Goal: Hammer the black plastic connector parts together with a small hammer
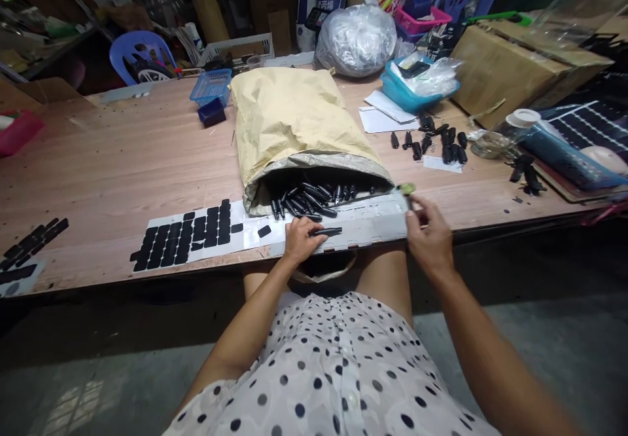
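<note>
At the table's front edge, my left hand [301,239] is closed around one end of a slim black tapered plastic part [328,231], held level over a grey-white cardboard strip [367,220]. To the right, by the strip's end, my right hand [429,236] has its fingers pinched together. Next to its fingertips shows a small yellow-green piece [406,189], and something dark is partly hidden in the grip; its kind is unclear. Just beyond my left hand, many similar black parts [307,199] spill from the mouth of a large tan paper sack [299,115].
Sheets of black rounded stickers [181,236] lie to the left. Short black parts [451,145] are scattered at the right, near a blue basket [417,86] and a cardboard box [520,66]. Behind the sack stand a light-blue basket [210,87] and a stuffed clear plastic bag [356,40].
</note>
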Demonstrator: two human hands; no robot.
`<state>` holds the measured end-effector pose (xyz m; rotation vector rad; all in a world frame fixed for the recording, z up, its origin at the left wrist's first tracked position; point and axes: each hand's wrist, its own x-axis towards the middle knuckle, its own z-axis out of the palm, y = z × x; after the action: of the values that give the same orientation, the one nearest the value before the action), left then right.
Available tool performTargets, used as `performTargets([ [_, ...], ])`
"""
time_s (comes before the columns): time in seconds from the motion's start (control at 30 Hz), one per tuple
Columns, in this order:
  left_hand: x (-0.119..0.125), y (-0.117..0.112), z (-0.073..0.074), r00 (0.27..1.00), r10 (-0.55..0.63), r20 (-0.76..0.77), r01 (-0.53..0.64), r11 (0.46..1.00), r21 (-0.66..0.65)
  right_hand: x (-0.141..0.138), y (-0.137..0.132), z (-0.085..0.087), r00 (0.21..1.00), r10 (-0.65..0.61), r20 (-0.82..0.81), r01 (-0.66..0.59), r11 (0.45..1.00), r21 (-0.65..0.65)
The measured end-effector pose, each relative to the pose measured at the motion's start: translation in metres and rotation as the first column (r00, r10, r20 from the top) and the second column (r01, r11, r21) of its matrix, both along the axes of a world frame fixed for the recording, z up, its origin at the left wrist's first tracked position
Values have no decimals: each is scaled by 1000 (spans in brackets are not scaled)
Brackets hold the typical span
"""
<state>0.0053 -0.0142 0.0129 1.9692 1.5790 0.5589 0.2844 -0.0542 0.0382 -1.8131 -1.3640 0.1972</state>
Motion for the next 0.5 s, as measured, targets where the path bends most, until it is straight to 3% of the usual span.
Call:
performTargets([
  [0.1,3,1,2,999,26,22,-25,999,-37,-52,-28,-3,957,277,-82,-275,961,43],
  [0.17,5,1,6,998,45,38,-42,997,-62,-80,-37,-7,922,375,-94,-374,927,29],
  [0.3,9,1,12,996,75,49,-70,992,-102,-105,-43,-12,907,416,-62,-416,909,15],
  [0.5,11,0,11,995,88,49,-83,992,-93,-106,-43,-17,896,442,42,-441,897,-26],
])
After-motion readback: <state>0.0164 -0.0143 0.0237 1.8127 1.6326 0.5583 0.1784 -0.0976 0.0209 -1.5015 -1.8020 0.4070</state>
